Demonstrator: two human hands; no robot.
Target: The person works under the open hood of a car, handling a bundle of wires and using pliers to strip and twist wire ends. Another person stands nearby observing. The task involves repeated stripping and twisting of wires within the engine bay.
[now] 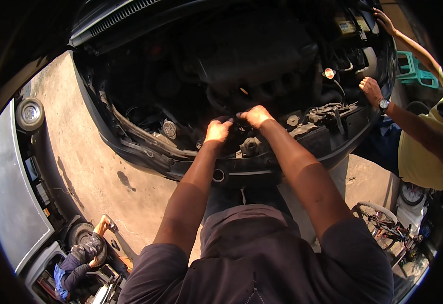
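Observation:
Both my arms reach over the front edge of a dark car (107,134) into its engine bay. My left hand (218,130) is closed, thumb pointing toward the other hand. Close beside it, my right hand (256,117) is curled with its fingertips in deep shadow. Whatever the fingers grip, if anything, cannot be made out. Behind the hands lies the dark engine cover (252,58). Just below my right hand is a dusty round fitting (250,146) at the front of the bay. An orange-and-white round cap (329,73) shows farther right.
At the right, a person in a yellow shirt (418,152) leans at the car, one watch-wearing fist (372,92) near its edge. Beyond are a green stool (418,70) and a bicycle (378,218). Lower left, another person (74,268) works by a grey vehicle (14,192).

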